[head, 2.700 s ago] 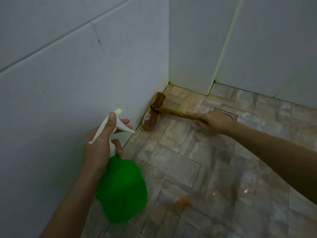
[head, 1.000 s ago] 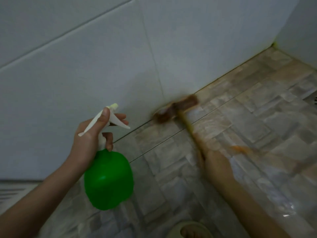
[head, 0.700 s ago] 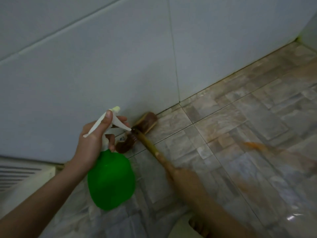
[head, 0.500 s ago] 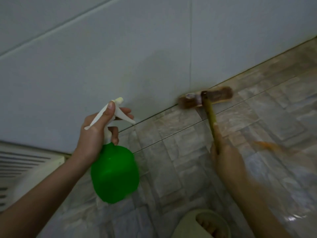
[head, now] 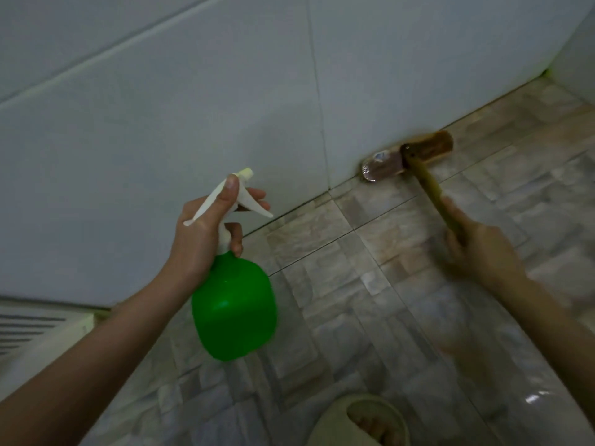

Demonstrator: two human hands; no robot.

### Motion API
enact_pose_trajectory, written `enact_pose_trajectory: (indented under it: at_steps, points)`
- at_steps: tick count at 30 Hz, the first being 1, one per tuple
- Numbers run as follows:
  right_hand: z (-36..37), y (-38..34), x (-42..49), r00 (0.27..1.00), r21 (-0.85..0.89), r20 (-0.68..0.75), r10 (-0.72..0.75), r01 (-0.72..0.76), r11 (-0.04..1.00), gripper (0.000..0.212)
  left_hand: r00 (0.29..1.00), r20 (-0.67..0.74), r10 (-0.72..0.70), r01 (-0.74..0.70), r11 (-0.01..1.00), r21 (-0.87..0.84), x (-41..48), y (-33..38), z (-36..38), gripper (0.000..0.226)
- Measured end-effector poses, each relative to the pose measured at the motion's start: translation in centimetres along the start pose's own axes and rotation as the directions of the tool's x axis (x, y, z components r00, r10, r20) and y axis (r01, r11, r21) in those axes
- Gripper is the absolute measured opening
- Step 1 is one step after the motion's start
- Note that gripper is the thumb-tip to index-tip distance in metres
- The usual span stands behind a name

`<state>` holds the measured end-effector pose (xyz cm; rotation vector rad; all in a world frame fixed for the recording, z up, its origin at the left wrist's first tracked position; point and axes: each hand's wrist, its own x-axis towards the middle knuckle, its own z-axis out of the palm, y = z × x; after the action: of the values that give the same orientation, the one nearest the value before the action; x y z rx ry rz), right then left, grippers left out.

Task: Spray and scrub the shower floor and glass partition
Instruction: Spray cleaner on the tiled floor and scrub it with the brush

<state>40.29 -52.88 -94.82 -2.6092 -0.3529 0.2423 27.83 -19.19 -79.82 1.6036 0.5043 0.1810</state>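
Left hand: we see our left hand [head: 206, 233] wrapped round the neck of the spray bottle [head: 235, 307], thumb laid along the top of its white spray head, one finger across the trigger and the others curled below it.
Spray bottle: green body, white head, hanging upright from that hand above the floor [head: 338, 284], nozzle pointing at the wall [head: 193, 123] close by.
Right hand: our right hand [head: 479, 252] is closed round the lower end of the brush handle [head: 428, 185]; it is blurred, so we cannot tell how each finger lies.
Brush: the brown brush head [head: 409, 156] lies on the floor right at its far edge, along the foot of the wall; whether it touches the wall we cannot tell. The handle slants from it back to our hand.
Floor: mottled beige and grey tiles, with a bright wet glint near the right edge.
Foot: a pale slipper [head: 335, 423] with toes showing sits at the near edge of the floor.
Left corner: a white slatted panel [head: 32, 329] shows at the near left, below the wall.
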Motion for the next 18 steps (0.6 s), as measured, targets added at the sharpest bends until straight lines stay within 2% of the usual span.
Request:
enact_pose_trajectory:
  at_steps: [2,5,7,9,11,14,16,18]
  points:
    - [0.0,0.0,-0.2,0.993,-0.01,0.071,-0.098,0.099,0.995,0.061,1.0,0.024,0.003,-0.003,1.0,-0.018,0.6,0.2,1.2,0.033]
    - [0.7,-0.6,-0.8,0.926,-0.142,0.247,-0.286,0.326,0.935,0.059,0.998,0.068,0.01,-0.008,1.0,-0.03,1.9,0.3,3.5,0.036]
    - [-0.2,1.7,0.4,0.917,-0.14,0.223,-0.332,0.367,0.92,0.062,0.995,0.095,0.009,-0.007,1.0,-0.022,3.0,0.4,5.3,0.04]
    - [-1.7,5.3,2.4,0.948,-0.166,0.176,-0.265,0.294,0.941,0.06,0.992,0.123,0.005,-0.003,1.0,-0.017,4.1,0.6,7.4,0.045]
    - [-3.8,8.8,5.0,0.989,-0.163,0.097,-0.111,0.126,0.979,0.057,0.987,0.16,0.008,-0.004,1.0,-0.022,5.1,0.8,9.5,0.043]
    - [-6.9,12.2,8.3,0.988,-0.12,-0.134,0.079,-0.095,0.988,0.058,0.976,0.216,0.031,-0.025,0.999,-0.03,6.5,1.5,12.3,0.035]
    - [-7.6,12.6,8.7,0.981,-0.12,-0.171,0.093,-0.115,0.986,0.059,0.97,0.239,0.038,-0.033,0.999,-0.024,7.5,2.0,14.1,0.038]
    - [-7.1,12.5,8.3,0.997,-0.122,-0.075,0.009,-0.018,0.992,0.059,0.965,0.261,0.038,-0.033,0.999,-0.025,8.5,2.4,15.9,0.043]
